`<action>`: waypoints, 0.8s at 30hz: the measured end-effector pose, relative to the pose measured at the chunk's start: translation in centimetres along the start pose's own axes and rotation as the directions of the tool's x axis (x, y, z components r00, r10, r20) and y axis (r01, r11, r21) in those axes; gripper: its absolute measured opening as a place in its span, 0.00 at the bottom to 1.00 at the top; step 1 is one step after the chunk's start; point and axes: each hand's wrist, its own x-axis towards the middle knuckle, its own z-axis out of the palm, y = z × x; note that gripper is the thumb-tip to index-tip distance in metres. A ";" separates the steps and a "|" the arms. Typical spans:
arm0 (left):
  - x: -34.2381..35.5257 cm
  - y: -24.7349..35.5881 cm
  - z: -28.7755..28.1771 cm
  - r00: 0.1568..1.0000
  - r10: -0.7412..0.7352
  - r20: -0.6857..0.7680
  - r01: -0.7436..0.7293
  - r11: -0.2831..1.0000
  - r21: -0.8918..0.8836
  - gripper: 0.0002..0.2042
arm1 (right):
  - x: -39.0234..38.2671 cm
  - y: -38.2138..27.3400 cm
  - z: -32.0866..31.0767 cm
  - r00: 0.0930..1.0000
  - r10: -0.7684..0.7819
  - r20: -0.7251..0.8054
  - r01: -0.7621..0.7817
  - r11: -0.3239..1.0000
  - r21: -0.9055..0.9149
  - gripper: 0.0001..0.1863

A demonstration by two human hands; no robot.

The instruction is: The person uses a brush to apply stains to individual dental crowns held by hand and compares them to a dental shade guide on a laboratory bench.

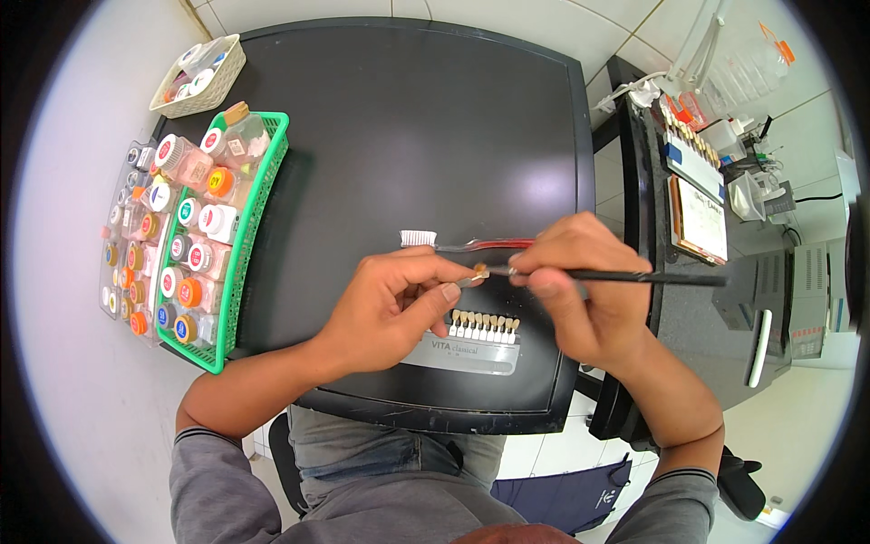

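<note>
Over the near part of the black table, my left hand (390, 304) pinches a small tooth-shaped shade tab (480, 271) between thumb and forefinger. My right hand (589, 290) is closed around a thin brush (657, 277) with a black handle, held almost level. The brush's tip meets the tab or comes very close; contact is too small to tell. Just behind both hands lies a toothbrush (419, 238) with white bristles and a red handle, partly covered by my fingers. Below them rests a grey dental shade guide (467, 355) bearing a row of tooth-coloured tabs.
To the left stands a green basket (237, 272) packed with small capped bottles. A cream basket (237, 65) with containers sits at the far left corner. On the right, a side counter carries a notebook (696, 218), another shade guide (693, 150) and a grey machine (809, 295).
</note>
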 end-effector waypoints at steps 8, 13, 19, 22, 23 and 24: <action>0.0 -0.1 0.0 1.000 0.027 -0.003 -0.027 0.998 0.048 0.13 | -0.2 0.1 0.3 0.999 0.025 0.025 -0.025 1.000 0.002 0.03; 0.1 0.3 0.2 1.000 -0.001 -0.010 0.001 1.000 -0.016 0.13 | -0.1 0.2 -0.2 1.000 0.001 0.000 -0.001 0.999 0.052 0.03; 0.1 0.3 -0.5 0.990 -0.131 0.048 0.139 0.962 -0.235 0.14 | 0.0 0.0 -0.2 0.999 0.033 -0.035 -0.032 0.999 0.019 0.03; 0.1 0.4 -0.4 0.989 -0.146 0.033 0.150 0.954 -0.260 0.14 | 0.1 -0.2 0.1 0.996 -0.082 0.023 0.081 0.996 0.021 0.02; 0.1 0.4 -0.4 0.989 -0.147 0.030 0.150 0.954 -0.258 0.14 | 0.1 -0.2 0.1 0.999 -0.054 0.002 0.054 0.999 0.005 0.02; 0.2 0.4 -0.4 0.989 -0.148 0.027 0.150 0.955 -0.257 0.14 | 0.1 0.0 0.0 0.999 -0.027 -0.019 0.026 1.000 -0.010 0.02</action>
